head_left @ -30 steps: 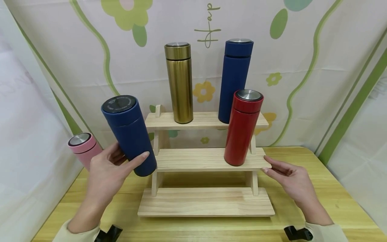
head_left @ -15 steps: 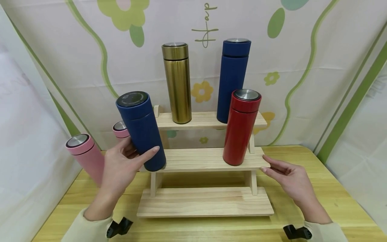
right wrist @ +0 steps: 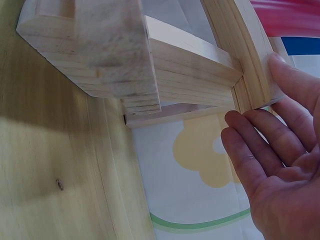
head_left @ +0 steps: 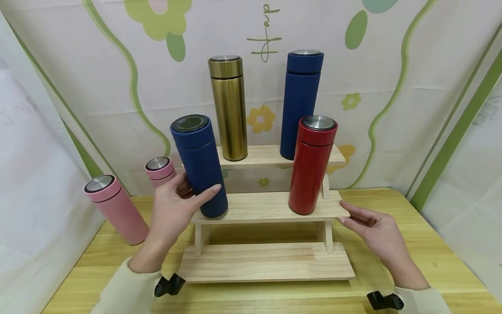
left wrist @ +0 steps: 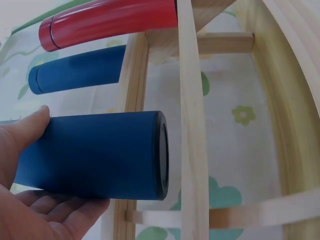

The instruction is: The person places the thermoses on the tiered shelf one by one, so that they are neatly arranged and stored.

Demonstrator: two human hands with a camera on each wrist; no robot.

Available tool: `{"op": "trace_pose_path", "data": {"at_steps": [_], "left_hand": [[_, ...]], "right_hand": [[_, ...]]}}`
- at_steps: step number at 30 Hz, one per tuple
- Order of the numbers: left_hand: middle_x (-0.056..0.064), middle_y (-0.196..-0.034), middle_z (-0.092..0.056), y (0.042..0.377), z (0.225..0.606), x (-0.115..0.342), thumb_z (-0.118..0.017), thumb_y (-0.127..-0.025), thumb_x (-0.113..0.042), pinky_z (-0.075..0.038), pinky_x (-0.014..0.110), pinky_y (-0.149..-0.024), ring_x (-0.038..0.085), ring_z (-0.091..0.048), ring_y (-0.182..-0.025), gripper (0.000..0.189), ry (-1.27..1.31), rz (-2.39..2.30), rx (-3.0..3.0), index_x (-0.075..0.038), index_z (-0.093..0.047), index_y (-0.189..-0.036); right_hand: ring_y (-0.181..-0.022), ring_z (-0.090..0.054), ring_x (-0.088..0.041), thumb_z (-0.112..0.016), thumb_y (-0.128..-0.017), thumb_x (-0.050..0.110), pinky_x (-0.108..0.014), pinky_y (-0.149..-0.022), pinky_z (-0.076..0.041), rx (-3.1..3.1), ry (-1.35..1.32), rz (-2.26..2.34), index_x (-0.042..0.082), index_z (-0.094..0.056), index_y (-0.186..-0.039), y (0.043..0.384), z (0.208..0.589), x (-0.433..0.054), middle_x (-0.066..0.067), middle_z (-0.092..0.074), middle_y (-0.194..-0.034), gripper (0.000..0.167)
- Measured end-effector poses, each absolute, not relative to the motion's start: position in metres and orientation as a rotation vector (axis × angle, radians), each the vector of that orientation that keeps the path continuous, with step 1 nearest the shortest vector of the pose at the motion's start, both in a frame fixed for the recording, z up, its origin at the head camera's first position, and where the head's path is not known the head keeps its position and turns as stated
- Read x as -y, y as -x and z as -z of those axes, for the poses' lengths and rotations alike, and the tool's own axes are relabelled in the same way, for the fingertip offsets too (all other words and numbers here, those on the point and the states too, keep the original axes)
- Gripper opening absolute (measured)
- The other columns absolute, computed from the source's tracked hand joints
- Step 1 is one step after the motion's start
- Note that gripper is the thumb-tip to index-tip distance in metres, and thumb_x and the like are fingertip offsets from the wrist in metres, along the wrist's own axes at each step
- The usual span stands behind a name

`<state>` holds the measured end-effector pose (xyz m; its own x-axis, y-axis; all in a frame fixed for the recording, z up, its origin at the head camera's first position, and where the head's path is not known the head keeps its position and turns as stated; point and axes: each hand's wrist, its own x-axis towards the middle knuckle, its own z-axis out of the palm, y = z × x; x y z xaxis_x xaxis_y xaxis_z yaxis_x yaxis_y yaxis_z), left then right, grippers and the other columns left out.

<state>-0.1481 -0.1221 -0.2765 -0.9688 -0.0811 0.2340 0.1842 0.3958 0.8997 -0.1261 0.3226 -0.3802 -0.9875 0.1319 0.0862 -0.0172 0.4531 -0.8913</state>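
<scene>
My left hand [head_left: 172, 211] grips a blue thermos flask [head_left: 201, 168] with a dark lid top, thumb in front and fingers behind. The flask is upright at the left end of the middle shelf of a three-tier wooden display stand [head_left: 259, 207]. In the left wrist view a narrow gap shows between the flask's base [left wrist: 163, 155] and the shelf edge [left wrist: 194, 150]. At the shelf's right end, my right hand [head_left: 378, 235] pinches the board between thumb and fingers. A red thermos flask [head_left: 313, 174] stands on the same shelf, near that hand.
On the top shelf stand a gold flask [head_left: 231, 113] and another blue flask [head_left: 301, 104]. Two pink flasks, one nearer [head_left: 123, 216] and one farther back [head_left: 158, 170], stand left of the stand on the wooden table [head_left: 392, 203]. A patterned cloth [head_left: 188, 87] hangs behind.
My left hand has carried the blue flask rightward, from beside the stand to over the middle shelf's left end, uncovering the farther pink flask. The right hand has kept its place.
</scene>
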Motion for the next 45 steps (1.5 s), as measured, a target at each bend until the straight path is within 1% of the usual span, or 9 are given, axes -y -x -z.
{"op": "trace_pose_path", "data": {"at_steps": [4, 5, 11, 22, 33, 45], "left_hand": [[0.006, -0.136, -0.075, 0.154, 0.278, 0.116, -0.092, -0.085, -0.051, -0.060, 0.044, -0.108, 0.024, -0.074, -0.124, 0.070, 0.097, 1.624, 2.419, -0.018, -0.068, -0.142], [0.007, -0.137, -0.075, 0.155, 0.278, 0.114, -0.092, -0.085, -0.051, -0.060, 0.046, -0.109, 0.025, -0.074, -0.124, 0.071, 0.098, 1.634, 2.418, -0.017, -0.068, -0.142], [0.009, -0.137, -0.075, 0.160, 0.280, 0.109, -0.092, -0.086, -0.048, -0.059, 0.046, -0.109, 0.026, -0.074, -0.125, 0.070, 0.103, 1.643, 2.418, -0.014, -0.068, -0.141], [0.008, -0.134, -0.076, 0.167, 0.282, 0.104, -0.092, -0.085, -0.048, -0.061, 0.046, -0.107, 0.024, -0.074, -0.123, 0.069, 0.096, 1.632, 2.417, -0.014, -0.068, -0.140], [0.012, -0.133, -0.076, 0.169, 0.282, 0.098, -0.092, -0.086, -0.046, -0.060, 0.048, -0.108, 0.028, -0.075, -0.121, 0.066, 0.103, 1.617, 2.418, -0.012, -0.069, -0.139], [0.012, -0.132, -0.077, 0.174, 0.288, 0.094, -0.093, -0.086, -0.043, -0.061, 0.048, -0.106, 0.028, -0.076, -0.120, 0.065, 0.133, 1.613, 2.416, -0.014, -0.069, -0.139]], "right_hand": [[-0.102, -0.072, 0.011, -0.083, -0.096, 0.044, -0.009, -0.084, -0.056, 2.561, 0.108, -1.561, 0.017, -0.068, -0.147, 0.126, 0.379, -0.322, 0.029, -0.073, -0.126, 0.060], [-0.103, -0.072, 0.011, -0.083, -0.096, 0.044, -0.009, -0.084, -0.056, 2.561, 0.108, -1.560, 0.017, -0.068, -0.147, 0.126, 0.379, -0.322, 0.029, -0.073, -0.127, 0.059], [-0.103, -0.073, 0.010, -0.083, -0.096, 0.043, -0.009, -0.085, -0.057, 2.550, 0.102, -1.574, 0.016, -0.068, -0.146, 0.126, 0.380, -0.322, 0.029, -0.073, -0.126, 0.059], [-0.102, -0.073, 0.010, -0.083, -0.096, 0.040, -0.010, -0.084, -0.058, 2.530, 0.090, -1.591, 0.013, -0.068, -0.147, 0.126, 0.380, -0.321, 0.030, -0.074, -0.123, 0.059], [-0.102, -0.073, 0.010, -0.084, -0.096, 0.040, -0.009, -0.084, -0.057, 2.530, 0.093, -1.592, 0.013, -0.068, -0.146, 0.126, 0.380, -0.321, 0.030, -0.073, -0.125, 0.060], [-0.103, -0.072, 0.011, -0.083, -0.096, 0.041, -0.010, -0.085, -0.058, 2.535, 0.096, -1.593, 0.013, -0.068, -0.147, 0.126, 0.380, -0.322, 0.030, -0.073, -0.124, 0.059]]}}
